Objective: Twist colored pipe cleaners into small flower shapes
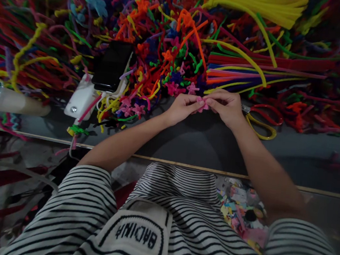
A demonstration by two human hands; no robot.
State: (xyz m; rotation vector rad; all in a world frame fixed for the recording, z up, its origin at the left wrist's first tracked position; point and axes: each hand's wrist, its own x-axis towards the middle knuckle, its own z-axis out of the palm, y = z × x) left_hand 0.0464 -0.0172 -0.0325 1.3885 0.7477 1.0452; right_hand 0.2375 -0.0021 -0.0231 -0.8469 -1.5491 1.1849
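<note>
while the left hand and the right hand meet above a dark tabletop, a small pink fuzzy piece is pinched between them

because the fingers cover much of it, the full shape of the pink fuzzy piece cannot be told; it sits between the two hands, just in front of a heap of coloured fuzzy pieces. the left hand has its thumb and index finger closed on the piece's left side, with the other fingers curled and partly hidden. the right hand brings thumb and index finger together at the piece's right side, its remaining fingers bent; how firmly either one presses, i cannot tell.

just right of the right hand lie scissors with one red and one yellow handle loop, their blades mostly out of sight behind the hand. beyond that hand, a bundle of straight stems in several colours rests on the table, and farther back is a thick yellow bundle.

to the left of the left hand, pink flower-shaped pieces lie at the near edge of the heap. past them are a black phone and a white box-like object. below the table edge, by the striped clothing, paper-like scraps in mixed colours show.
</note>
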